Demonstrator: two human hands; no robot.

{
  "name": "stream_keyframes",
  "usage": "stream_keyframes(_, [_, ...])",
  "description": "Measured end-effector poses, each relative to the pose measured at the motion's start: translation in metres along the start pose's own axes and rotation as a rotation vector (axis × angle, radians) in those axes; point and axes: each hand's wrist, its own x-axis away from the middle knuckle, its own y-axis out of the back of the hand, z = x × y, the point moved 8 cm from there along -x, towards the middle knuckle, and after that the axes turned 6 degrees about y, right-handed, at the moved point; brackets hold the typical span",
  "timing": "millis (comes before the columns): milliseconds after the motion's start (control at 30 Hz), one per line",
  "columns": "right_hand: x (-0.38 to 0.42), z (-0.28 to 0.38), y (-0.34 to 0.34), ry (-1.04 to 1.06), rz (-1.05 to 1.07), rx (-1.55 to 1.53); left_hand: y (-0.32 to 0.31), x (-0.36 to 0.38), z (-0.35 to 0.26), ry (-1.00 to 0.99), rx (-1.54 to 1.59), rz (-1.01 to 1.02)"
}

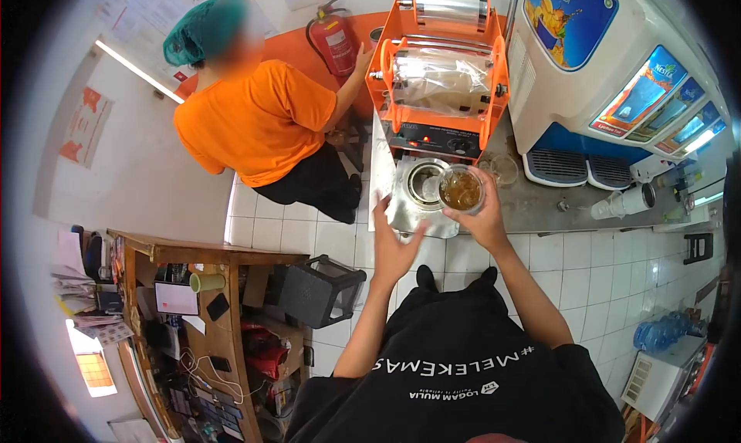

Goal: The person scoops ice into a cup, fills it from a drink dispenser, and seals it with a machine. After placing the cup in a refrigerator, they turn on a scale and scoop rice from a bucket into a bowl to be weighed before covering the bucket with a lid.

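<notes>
My right hand [484,218] is wrapped round a clear plastic cup [461,188] of brown iced drink, held up over the counter. To its left my left hand [397,242] has its fingers spread and holds nothing. Just beyond both hands is the round metal cup holder [424,182] on the plate of an orange cup sealing machine [438,126]. A roll of clear film [444,76] stretches across the machine, and a small red light glows on its black front panel. The cup partly covers the holder's right edge.
A drink dispenser [594,80] stands right of the sealer. Stacked clear cups [621,202] lie on the metal counter [540,211]. At the left, a person in an orange shirt [255,126] stands near a fire extinguisher [337,45]. Behind me are a dark stool [320,289] and wooden desk [208,254].
</notes>
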Motion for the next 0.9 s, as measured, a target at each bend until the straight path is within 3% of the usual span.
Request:
stream_keyframes(67, [-0.006, -0.004, -0.01, 0.024, 0.049, 0.097, -0.006, -0.019, -0.066, -0.217, -0.179, 0.112])
stream_keyframes(133, [-0.006, -0.018, -0.019, 0.01, 0.021, 0.009, -0.023, -0.035, -0.084, -0.234, -0.257, 0.162])
stream_keyframes(267, [-0.013, -0.022, -0.022, 0.062, -0.041, -0.049, -0.045, -0.054, -0.09, -0.242, -0.4, 0.258])
stream_keyframes(333, [-0.014, -0.02, -0.021, 0.069, -0.004, 0.079, -0.046, -0.056, -0.087, -0.232, -0.427, 0.274])
stream_keyframes(467, [-0.008, -0.021, 0.002, 0.086, -0.099, 0.178, -0.061, -0.05, -0.108, -0.37, -0.385, 0.247])
stream_keyframes(533, [0.0, -0.027, 0.018, -0.046, -0.103, -0.082, -0.068, -0.04, -0.129, -0.47, -0.322, 0.285])
stream_keyframes(633, [0.015, -0.026, 0.074, -0.081, -0.26, -0.067, -0.077, -0.021, -0.138, -0.422, -0.234, 0.377])
stream_keyframes(733, [0.029, -0.033, 0.15, -0.082, -0.374, 0.056, -0.087, -0.004, -0.097, -0.183, -0.201, 0.536])
stream_keyframes(833, [0.034, -0.056, 0.232, -0.084, -0.458, 0.162, -0.086, 0.017, -0.058, -0.112, -0.238, 0.703])
stream_keyframes(900, [0.038, -0.083, 0.277, -0.131, -0.504, 0.253, -0.08, 0.033, -0.032, 0.091, -0.266, 0.783])
